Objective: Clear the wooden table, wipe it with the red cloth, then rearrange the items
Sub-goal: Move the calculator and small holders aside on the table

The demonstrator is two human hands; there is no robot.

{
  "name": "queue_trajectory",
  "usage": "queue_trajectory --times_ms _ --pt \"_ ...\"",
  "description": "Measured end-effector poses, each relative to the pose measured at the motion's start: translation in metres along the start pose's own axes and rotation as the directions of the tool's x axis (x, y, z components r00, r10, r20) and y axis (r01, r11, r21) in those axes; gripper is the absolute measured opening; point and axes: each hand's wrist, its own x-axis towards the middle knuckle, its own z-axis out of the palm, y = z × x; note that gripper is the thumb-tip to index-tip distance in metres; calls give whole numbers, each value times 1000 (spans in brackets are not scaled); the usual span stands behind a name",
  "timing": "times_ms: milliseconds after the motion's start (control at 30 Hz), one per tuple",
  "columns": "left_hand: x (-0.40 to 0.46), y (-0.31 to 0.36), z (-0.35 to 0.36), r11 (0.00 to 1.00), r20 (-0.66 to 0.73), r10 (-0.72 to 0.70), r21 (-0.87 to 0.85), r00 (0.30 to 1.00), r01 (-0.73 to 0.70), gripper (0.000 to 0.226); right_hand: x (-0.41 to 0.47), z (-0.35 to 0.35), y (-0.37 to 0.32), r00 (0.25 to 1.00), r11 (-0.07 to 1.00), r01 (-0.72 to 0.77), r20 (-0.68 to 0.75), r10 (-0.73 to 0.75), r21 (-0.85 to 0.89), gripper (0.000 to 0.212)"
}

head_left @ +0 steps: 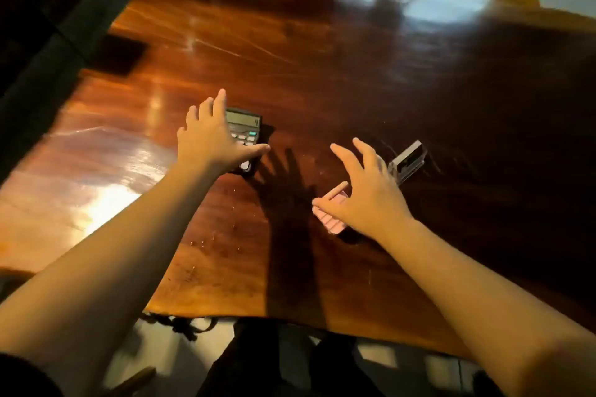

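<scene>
Spread fingers of left hand [209,135] half hide calculator [246,129]; right hand [364,193], fingers apart, covers pink object [330,219].

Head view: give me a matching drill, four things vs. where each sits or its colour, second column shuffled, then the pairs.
Column 1
1. calculator
2. pink item
3. clear plastic case
4. wooden table

Column 2
A. partly under the right hand
B. glossy reddish-brown
C. partly under the left hand
D. just beyond the right hand's fingers

Pairs: 1-C, 2-A, 3-D, 4-B
</scene>
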Motion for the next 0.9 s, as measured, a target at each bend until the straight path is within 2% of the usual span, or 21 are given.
queue_trajectory --times_ms 133,300,400,567,900 --pt "6 -13 31 996 68 -89 28 994 87 139 -17 41 9 992 994 -99 87 95 43 103" --pt "18 -25 61 989 71 -142 38 987 140 138 -27 77 24 987 986 -141 93 133 88 99" --pt "22 -26 71 989 56 -146 24 988 145 137 -26 86 26 991 986 -132 42 129 97 94" --pt "28 -28 80 986 1 -164 42 986 164 137 -22 86 26 995 993 -97 7 97 61 89" --pt "37 -41 60 955 104 -290 -35 951 295 149 8 52 -4 997 991 -74 -15 76 110 89"
